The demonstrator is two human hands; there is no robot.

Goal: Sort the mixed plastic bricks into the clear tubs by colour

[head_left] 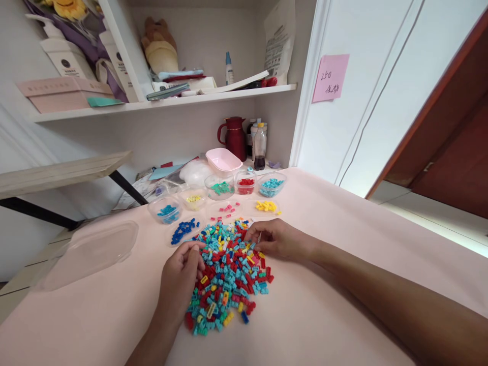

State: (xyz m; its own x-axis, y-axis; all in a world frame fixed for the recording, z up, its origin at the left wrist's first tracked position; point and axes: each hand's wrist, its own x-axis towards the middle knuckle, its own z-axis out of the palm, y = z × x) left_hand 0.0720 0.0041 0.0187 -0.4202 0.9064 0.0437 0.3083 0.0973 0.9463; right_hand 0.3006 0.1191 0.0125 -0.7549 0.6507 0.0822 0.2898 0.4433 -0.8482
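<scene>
Both the left hand (182,272) and the right hand (275,239) rest curled on the mixed brick pile (229,277), grip unclear, with sorted bricks in clear cups (271,184) beyond, then a red jug (233,136).

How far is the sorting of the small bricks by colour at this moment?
Some looks done: clear cups hold green bricks, red bricks and dark blue bricks. In hand: the left hand and right hand rest on the mixed pile, fingers among the bricks. Most of the pile remains unsorted.
</scene>
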